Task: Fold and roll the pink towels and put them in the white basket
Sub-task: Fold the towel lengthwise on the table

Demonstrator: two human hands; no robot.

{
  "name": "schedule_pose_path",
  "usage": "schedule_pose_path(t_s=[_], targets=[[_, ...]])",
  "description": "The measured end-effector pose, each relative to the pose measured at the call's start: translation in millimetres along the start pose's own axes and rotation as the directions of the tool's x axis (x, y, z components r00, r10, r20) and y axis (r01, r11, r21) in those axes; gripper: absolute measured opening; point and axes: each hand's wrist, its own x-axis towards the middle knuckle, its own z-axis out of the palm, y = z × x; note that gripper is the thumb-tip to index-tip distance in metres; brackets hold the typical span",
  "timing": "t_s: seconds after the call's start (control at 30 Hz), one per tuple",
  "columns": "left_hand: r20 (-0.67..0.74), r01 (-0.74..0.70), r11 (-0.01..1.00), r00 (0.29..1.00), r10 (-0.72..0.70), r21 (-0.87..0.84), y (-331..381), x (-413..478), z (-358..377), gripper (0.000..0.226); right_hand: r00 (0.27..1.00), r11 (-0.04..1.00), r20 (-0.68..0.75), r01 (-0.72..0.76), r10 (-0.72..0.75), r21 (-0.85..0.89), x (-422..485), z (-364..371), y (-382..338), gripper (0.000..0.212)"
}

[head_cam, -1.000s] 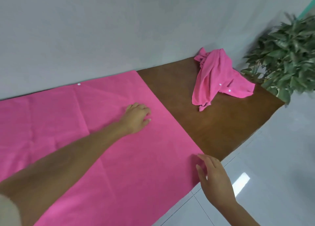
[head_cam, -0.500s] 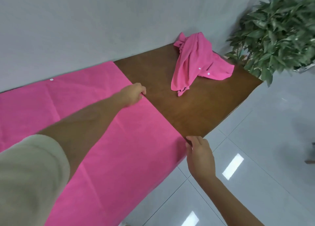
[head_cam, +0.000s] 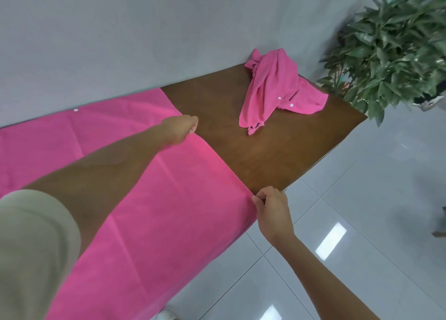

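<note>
Your L hand point(head_cam: 181, 129) grips the right edge of the flat pink towel point(head_cam: 144, 199) at its far part, fingers curled on the hem. Your R hand point(head_cam: 274, 210) pinches the same edge at the near corner, by the front lip of the table point(head_cam: 265, 155). The towel lies spread w/ its long axis along the wall point(head_cam: 169, 30), running left from both grips, near side hanging over the table front. The 2nd pink towel point(head_cam: 272, 88) sits crumpled, well apart, at the far right corner by the plant point(head_cam: 398, 42).

Brown wooden table point(head_cam: 277, 155) against the wall; flat pink towel point(head_cam: 149, 211) spread across it, crumpled pink towel point(head_cam: 272, 88) near its far corner
</note>
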Motion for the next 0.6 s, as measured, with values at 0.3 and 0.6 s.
schedule_pose_path(t_s=[0.3,0.6], targets=[[-0.006,-0.022,0.993,1.0,0.023,0.119,-10,-66,-44,0.019,0.991,0.982,0.084,0.093,-0.108,0.162,-44,-19,-26,0.01],[0.098,0.055,0.976,0.992,-0.077,0.213,-20,-155,-53,0.008,0.935,0.941,0.117,0.327,-0.336,0.086,-91,0,-26,0.012]])
